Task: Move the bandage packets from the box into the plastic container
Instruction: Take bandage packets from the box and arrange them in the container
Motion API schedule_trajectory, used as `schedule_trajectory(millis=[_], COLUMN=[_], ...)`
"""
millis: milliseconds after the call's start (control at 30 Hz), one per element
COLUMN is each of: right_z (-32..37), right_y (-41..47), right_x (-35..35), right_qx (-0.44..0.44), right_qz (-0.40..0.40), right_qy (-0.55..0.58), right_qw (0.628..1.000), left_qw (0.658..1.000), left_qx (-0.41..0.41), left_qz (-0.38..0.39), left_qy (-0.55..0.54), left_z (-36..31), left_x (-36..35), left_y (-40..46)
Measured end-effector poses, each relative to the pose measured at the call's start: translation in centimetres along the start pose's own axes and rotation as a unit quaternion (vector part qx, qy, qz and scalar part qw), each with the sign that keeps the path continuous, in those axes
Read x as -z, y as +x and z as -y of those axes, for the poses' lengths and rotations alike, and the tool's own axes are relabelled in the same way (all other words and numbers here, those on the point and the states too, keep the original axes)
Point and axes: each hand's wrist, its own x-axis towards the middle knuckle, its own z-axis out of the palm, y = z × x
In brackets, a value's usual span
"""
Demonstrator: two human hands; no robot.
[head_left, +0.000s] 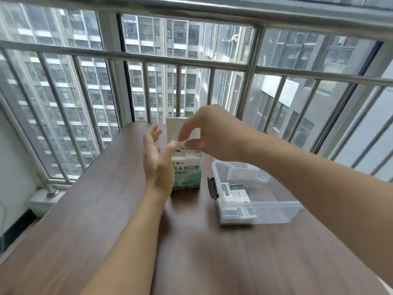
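Observation:
A white and green bandage box (188, 173) stands upright on the brown table, its lid flap raised behind it. Several bandage packets (187, 153) show in its open top. My left hand (157, 158) is open, its palm against the box's left side. Just above the open box hovers my right hand (204, 133), thumb and fingers curled downward and apart, with nothing clearly between them. To the right of the box sits a clear plastic container (276, 207) with a black latch. Two or three bandage packets (235, 193) lie in its near left part.
The brown wooden table (212, 252) ends at a metal railing (212, 62) in front of tall windows. A white ledge (40, 201) sits low at the left, beyond the table's left edge.

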Motion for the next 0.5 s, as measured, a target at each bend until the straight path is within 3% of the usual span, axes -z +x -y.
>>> schedule_trajectory(millis=[100,267,500], right_z=[-0.4,-1.1,-1.6], right_y=[1.8,3.5,5.1], right_x=[-1.9,-3.4,-4.2], right_qx=[-0.029,-0.079,-0.087], right_qz=[0.024,0.045,0.1], right_qy=[-0.05,-0.092,-0.117], right_qw=[0.998,0.992,0.984], left_qw=[0.997,0.996,0.997], left_qx=[0.035,0.074,0.03], left_qz=[0.07,0.046,0.065], left_qy=[0.017,-0.023,-0.026], left_z=[0.2,0.2,1.2], left_x=[-0.7,-0.7,-1.1], left_y=[-0.6,-0.7,-0.6])
